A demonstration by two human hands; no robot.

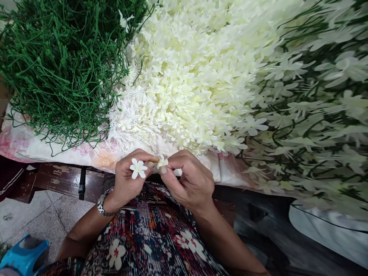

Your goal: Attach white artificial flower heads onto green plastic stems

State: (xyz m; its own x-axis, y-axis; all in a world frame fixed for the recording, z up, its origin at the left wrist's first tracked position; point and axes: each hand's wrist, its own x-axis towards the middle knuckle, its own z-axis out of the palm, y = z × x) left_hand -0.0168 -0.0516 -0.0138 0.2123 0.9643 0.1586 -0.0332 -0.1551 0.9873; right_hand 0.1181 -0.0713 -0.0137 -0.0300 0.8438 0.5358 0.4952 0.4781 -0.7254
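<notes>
My left hand [129,180] is closed, with a small white artificial flower [138,168] tucked among its fingers and a watch on the wrist. My right hand [188,178] is also closed. Its fingertips meet the left thumb and forefinger on a second small cream flower [162,162], pinched between both hands just in front of the table edge. Right behind the hands lie a big heap of cream flower heads [195,73] and a patch of thin white plastic stamens [130,117].
A tangle of green plastic stems [63,65] fills the left of the floral cloth [25,147]. Finished flower sprays on stems [313,115] are stacked on the right. A dark wooden table edge [63,180], a blue stool [24,257] and tiled floor lie at lower left.
</notes>
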